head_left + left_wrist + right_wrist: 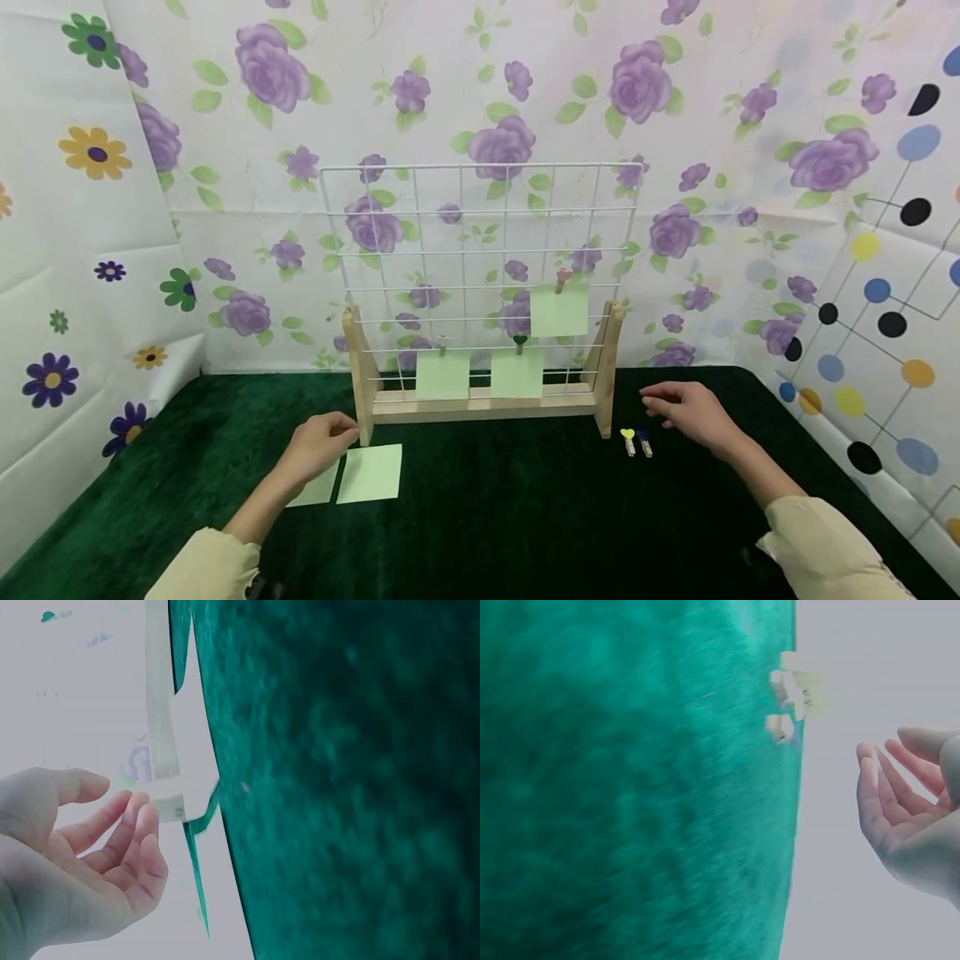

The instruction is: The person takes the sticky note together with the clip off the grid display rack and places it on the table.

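Observation:
My left hand (318, 447) hovers over two pale green paper squares on the cloth, its fingers loosely bent and holding nothing. The right-hand square (370, 474) lies in full sight; the left one (317, 490) is partly covered by that hand. In the left wrist view a gap shows between thumb and fingers (129, 847). My right hand (694, 412) is above the cloth, relaxed, with nothing in it. Just left of it lie a small clothespin with a yellow heart (628, 442) and another with a dark blue top (644, 443).
A white wire grid (461, 212) stands upright on a wooden base (487, 408). Clothespins hold three green squares on it: upper right (559, 312), lower middle (517, 375) and lower left (442, 377). Dark green cloth (510, 517) covers the table; patterned sheets (450, 92) hang around it.

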A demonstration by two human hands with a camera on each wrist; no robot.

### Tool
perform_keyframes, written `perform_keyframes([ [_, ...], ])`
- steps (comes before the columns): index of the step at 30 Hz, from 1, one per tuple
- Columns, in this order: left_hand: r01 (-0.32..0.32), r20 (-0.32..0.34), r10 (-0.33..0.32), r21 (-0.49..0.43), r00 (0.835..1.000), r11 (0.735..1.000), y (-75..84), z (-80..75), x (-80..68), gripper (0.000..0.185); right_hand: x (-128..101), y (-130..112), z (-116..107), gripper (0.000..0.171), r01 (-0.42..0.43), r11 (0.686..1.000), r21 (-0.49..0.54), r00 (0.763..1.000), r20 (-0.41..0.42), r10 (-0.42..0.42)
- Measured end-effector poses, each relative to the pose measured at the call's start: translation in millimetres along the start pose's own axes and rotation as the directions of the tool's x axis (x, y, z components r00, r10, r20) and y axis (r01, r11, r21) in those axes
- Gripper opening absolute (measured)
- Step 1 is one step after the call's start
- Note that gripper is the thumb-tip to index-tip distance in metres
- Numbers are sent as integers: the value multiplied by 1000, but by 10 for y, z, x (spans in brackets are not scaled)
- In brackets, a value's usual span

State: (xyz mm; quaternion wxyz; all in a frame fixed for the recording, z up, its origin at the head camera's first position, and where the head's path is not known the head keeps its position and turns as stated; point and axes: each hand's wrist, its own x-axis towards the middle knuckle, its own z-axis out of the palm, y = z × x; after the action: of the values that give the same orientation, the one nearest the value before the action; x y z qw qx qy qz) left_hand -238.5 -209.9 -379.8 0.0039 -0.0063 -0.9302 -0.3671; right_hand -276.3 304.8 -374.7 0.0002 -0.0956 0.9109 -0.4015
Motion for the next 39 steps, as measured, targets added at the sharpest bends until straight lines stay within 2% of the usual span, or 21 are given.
perform_keyframes([
  [8, -46, 3, 47, -74, 999, 996, 204, 82, -47, 24, 5, -272, -102, 40, 61, 998, 28, 997, -54, -60],
  [16, -129, -8, 129, -179, 992, 975, 501, 137, -107, 28, 11, -532, -210, 43, 140, 989, 39, 987, -91, -136],
  [21, -245, -47, 240, -184, 970, 952, 654, 165, -78, 26, 17, -692, -249, 45, 140, 989, 41, 984, -115, -135],
  [24, -288, -63, 281, -203, 958, 936, 760, 170, -48, 27, 31, -778, -256, 45, 159, 987, 38, 980, -124, -153],
  [29, -331, -74, 323, -239, 944, 913, 1012, 185, 5, 32, 76, -908, -262, 45, 175, 984, 40, 976, -139, -168],
  [35, -390, -74, 383, -186, 921, 902, 1247, 232, 72, 35, 144, -1099, -278, 44, 209, 977, 52, 969, -143, -199],
  [39, -381, -65, 376, -208, 924, 901, 1384, 240, 136, 36, 196, -1221, -309, 42, 253, 967, 43, 957, -155, -243],
])
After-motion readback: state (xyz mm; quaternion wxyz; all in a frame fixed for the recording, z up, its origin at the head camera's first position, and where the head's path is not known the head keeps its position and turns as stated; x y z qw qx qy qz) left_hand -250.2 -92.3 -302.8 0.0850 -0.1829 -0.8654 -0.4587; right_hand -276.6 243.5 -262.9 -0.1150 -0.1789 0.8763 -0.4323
